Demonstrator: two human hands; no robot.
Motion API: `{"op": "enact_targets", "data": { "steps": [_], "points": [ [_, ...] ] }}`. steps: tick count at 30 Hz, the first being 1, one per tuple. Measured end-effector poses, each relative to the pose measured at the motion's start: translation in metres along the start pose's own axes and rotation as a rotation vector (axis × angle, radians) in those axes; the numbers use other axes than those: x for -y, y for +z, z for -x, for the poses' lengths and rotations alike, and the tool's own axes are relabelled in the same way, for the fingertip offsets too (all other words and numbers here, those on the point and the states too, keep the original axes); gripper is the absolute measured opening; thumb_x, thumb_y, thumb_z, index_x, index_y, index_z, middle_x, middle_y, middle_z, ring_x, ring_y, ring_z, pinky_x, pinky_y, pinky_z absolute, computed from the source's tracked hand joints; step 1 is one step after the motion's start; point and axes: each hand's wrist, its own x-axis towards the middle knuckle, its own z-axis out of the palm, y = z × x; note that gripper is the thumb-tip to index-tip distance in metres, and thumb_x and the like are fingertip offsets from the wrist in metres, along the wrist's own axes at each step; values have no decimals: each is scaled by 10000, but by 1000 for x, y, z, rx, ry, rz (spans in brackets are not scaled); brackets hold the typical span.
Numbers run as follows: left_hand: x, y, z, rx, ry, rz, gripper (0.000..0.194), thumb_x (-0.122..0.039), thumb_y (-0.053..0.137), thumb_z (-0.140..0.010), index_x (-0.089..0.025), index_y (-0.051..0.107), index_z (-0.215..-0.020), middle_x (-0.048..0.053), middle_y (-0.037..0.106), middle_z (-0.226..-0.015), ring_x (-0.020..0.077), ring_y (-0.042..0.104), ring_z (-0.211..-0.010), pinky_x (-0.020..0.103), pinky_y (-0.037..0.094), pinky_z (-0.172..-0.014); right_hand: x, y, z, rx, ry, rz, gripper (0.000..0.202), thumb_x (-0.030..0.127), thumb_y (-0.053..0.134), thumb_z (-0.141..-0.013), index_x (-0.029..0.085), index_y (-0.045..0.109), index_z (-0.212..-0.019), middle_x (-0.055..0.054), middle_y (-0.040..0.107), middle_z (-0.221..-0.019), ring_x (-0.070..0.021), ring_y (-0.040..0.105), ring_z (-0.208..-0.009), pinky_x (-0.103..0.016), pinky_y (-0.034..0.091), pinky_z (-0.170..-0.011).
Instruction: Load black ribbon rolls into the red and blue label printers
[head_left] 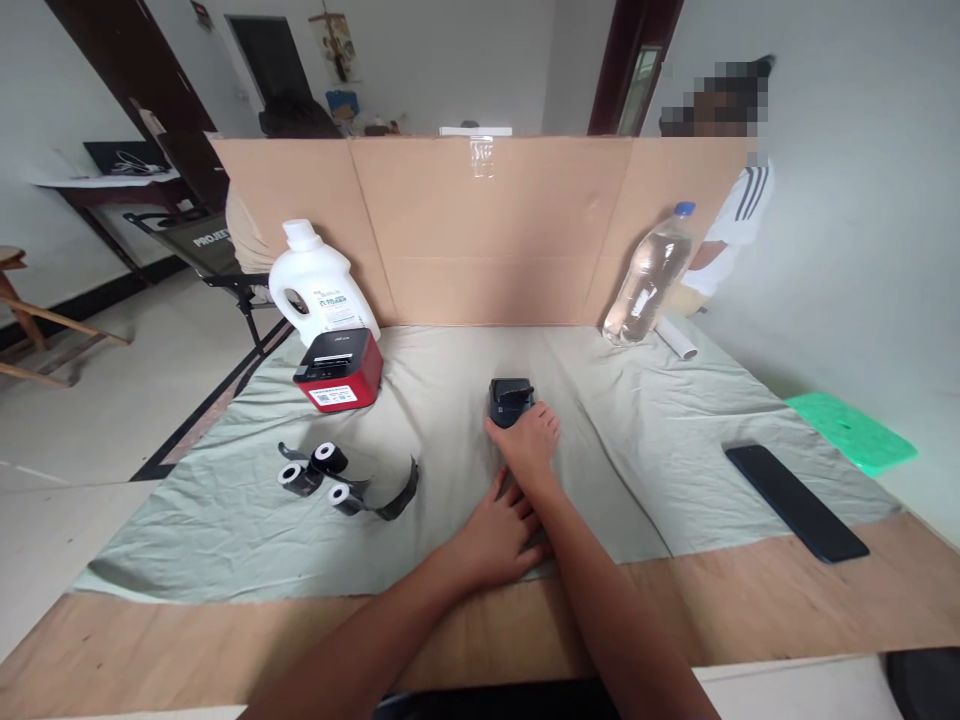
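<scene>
My right hand [529, 440] is closed around the near end of a small black boxy device [511, 388], thumb on its left side and fingers on its right. A dark curled flap or strip shows on top of the device; its near end is hidden under the hand. Just below, my left hand [499, 535] lies on the cloth with its fingers spread and holds nothing. Part of it is hidden by my right forearm. To the left, several small black paper rolls [345, 497] rest on the cloth, with a loose dark strip [401, 495] curling out.
A red and black receipt printer [341, 370] stands before a white detergent jug [322, 285]. A tilted clear bottle [651, 275] and a white tube [676, 338] lean near the cardboard screen [487, 230]. A black phone [795, 500] lies right. A person [739, 215] sits behind.
</scene>
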Motion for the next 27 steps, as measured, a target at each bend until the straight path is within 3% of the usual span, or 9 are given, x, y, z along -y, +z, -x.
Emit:
{"op": "enact_targets", "data": {
  "steps": [4, 7, 9, 12, 15, 19, 23, 27],
  "points": [
    [-4, -3, 0, 5, 2, 59, 518, -471, 541, -989, -226, 554, -1446, 104, 525, -1531, 329, 306, -1518, 600, 41, -1282, 1, -9, 3, 85, 26, 34, 837, 581, 771, -710, 50, 487, -1292, -306, 545, -1248, -467, 494, -1220, -548, 376, -1022],
    [-2, -10, 0, -72, -48, 291, 324, -346, 606, -939, -245, 705, -1231, 68, 678, -1353, 294, 552, -1334, 529, 297, -1225, -8, -20, -3, 160, -23, 60, 1039, 679, 724, -724, 31, 378, -1458, -306, 509, -1348, -466, 453, -1299, -538, 361, -1044],
    [10, -20, -5, -249, -234, 517, 239, -283, 543, -951, -220, 752, -1048, 52, 771, -1062, 217, 701, -1012, 400, 515, -1008, -21, -28, -13, 203, -120, 73, 1141, 711, 705, -722, 35, 283, -1538, -298, 479, -1416, -465, 428, -1336, -539, 341, -1065],
    [44, -38, -23, -625, -537, 729, 309, -259, 454, -975, -180, 736, -1072, 33, 726, -832, 146, 647, -690, 274, 542, -696, -45, -31, -31, 272, -292, 69, 1156, 689, 707, -722, 93, 221, -1585, -264, 454, -1490, -459, 406, -1379, -558, 312, -1094],
    [83, -50, -49, -796, -691, 632, 343, -132, 508, -899, -151, 735, -1154, 36, 702, -853, 142, 618, -714, 265, 530, -740, -64, -22, -42, 308, -422, 7, 1103, 663, 704, -737, 155, 218, -1588, -226, 487, -1497, -432, 432, -1387, -565, 295, -1117],
    [111, -39, -68, -692, -671, 333, 448, -67, 505, -879, -149, 722, -1263, 66, 671, -925, 172, 626, -792, 314, 527, -850, -76, -8, -43, 278, -511, -94, 1040, 625, 697, -762, 154, 249, -1573, -221, 531, -1470, -403, 477, -1369, -555, 303, -1125],
    [115, -21, -64, -603, -622, 181, 508, -90, 478, -914, -191, 655, -1379, 82, 659, -985, 202, 638, -854, 338, 529, -862, -81, -5, -42, 253, -597, -149, 953, 600, 671, -805, 168, 292, -1565, -198, 552, -1464, -386, 488, -1366, -540, 328, -1116],
    [118, -17, -59, -566, -596, 147, 526, -87, 462, -922, -207, 634, -1404, 94, 665, -1040, 225, 642, -944, 346, 523, -904, -81, -6, -43, 263, -615, -164, 939, 601, 667, -816, 178, 302, -1570, -185, 573, -1444, -382, 513, -1352, -535, 343, -1116]
  ]
}}
